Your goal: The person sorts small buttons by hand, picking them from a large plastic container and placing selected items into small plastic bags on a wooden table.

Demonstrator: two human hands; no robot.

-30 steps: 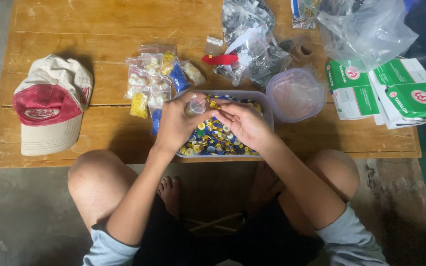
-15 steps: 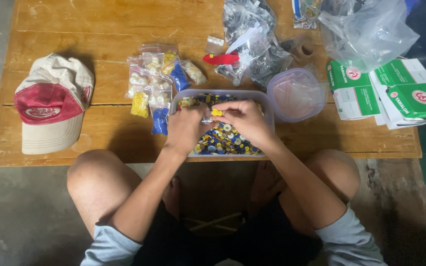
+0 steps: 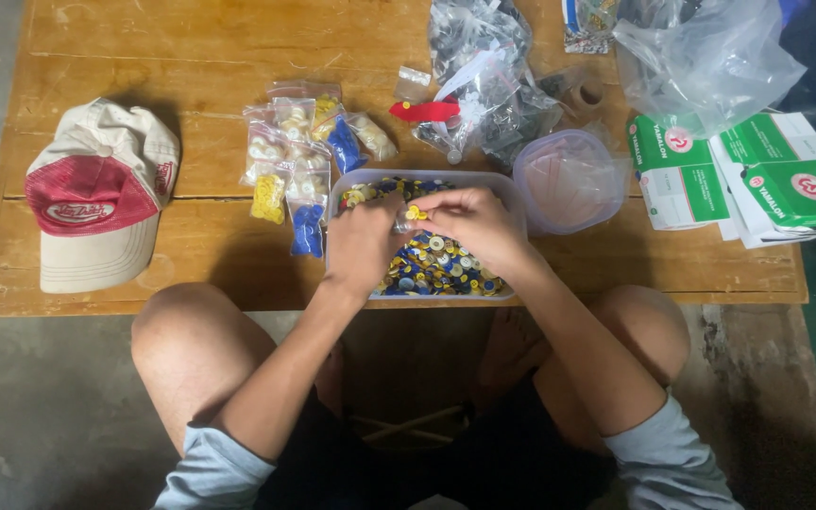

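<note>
A clear plastic tub [image 3: 514,194] at the table's near edge is full of small blue, yellow and white round pieces [image 3: 438,266]. Both my hands hover over it. My left hand [image 3: 363,244] pinches a small clear bag together with my right hand [image 3: 472,225], whose fingertips hold a few yellow pieces at the bag's mouth. Left of the tub lie several small filled bags [image 3: 302,156] of white, yellow and blue pieces.
A red-and-beige cap [image 3: 96,194] lies at the table's left. A round clear lid or bowl [image 3: 569,179] sits right of the tub. Green-and-white boxes [image 3: 753,179], a large clear plastic bag [image 3: 705,57] and a heap of clear bags [image 3: 484,76] fill the back right. My bare knees press against the wooden table [image 3: 125,57].
My hands have dropped from above the tub's far rim to just over the pieces, drawing closer together around the small bag.
</note>
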